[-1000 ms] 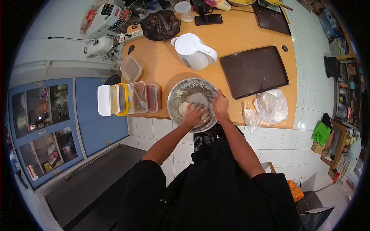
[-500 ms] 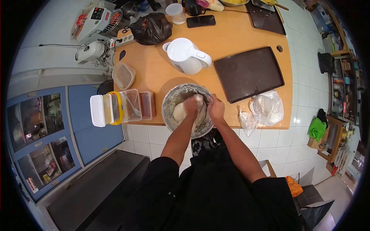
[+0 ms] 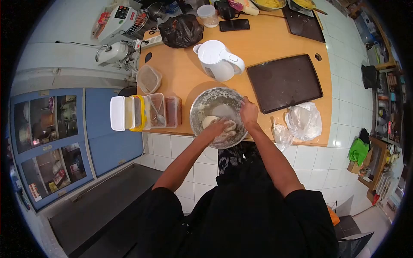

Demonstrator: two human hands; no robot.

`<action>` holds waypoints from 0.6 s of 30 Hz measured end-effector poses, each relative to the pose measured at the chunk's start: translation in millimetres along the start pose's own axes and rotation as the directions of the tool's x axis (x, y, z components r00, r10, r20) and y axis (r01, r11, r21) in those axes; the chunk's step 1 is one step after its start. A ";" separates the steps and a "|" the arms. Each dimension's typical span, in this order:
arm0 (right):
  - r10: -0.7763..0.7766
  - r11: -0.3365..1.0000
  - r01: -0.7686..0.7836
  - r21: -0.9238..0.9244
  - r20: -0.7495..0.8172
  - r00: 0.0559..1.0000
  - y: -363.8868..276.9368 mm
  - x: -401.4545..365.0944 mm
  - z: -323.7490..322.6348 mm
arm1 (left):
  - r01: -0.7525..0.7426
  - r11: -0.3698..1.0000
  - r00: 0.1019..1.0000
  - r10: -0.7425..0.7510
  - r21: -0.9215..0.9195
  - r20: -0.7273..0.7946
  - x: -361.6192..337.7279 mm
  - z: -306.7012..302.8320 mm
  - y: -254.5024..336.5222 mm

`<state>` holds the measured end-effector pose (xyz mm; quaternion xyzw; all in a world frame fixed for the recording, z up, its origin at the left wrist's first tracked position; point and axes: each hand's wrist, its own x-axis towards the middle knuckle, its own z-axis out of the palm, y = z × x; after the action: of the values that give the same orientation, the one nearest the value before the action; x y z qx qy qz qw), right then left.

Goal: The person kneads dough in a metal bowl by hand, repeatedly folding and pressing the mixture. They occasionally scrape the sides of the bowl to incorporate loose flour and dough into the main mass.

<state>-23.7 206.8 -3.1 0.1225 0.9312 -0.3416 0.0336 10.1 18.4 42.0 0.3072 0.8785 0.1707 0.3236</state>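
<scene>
A metal mixing bowl [image 3: 198, 107], its inner wall smeared with flour and dough, sits at the table's front edge. Pale dough [image 3: 209, 121] lies in the lower part of it. My left hand [image 3: 220, 127] is down inside the bowl, its fingers closed into the dough and partly hidden by it. My right hand [image 3: 249, 113] grips the bowl's right rim, thumb side toward the inside. Just behind the bowl stands a white electric kettle [image 3: 217, 62].
A dark baking tray [image 3: 285, 84] lies right of the bowl, with plastic bags of white powder [image 3: 303, 121] before it. Lidded plastic containers [image 3: 155, 111] stand at the left. Farther back are a black plastic bag [image 3: 181, 31], a phone [image 3: 234, 25] and a clear tub [image 3: 208, 16].
My left hand has moved toward the near side of the bowl, gathering the dough there and baring the bowl's far inner side. My right hand stays on the rim. The view has shifted slightly.
</scene>
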 end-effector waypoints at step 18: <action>-0.086 0.873 0.149 0.464 -0.155 0.984 -2.3 -2.9 -0.1 | 0.121 0.985 0.934 -0.155 -0.124 -0.321 -19.9 6.4 -9.6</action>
<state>-21.5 204.5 -1.1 0.0921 0.8255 -0.5513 -0.0786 22.2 -1.1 41.7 0.1948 0.9297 0.2413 0.1989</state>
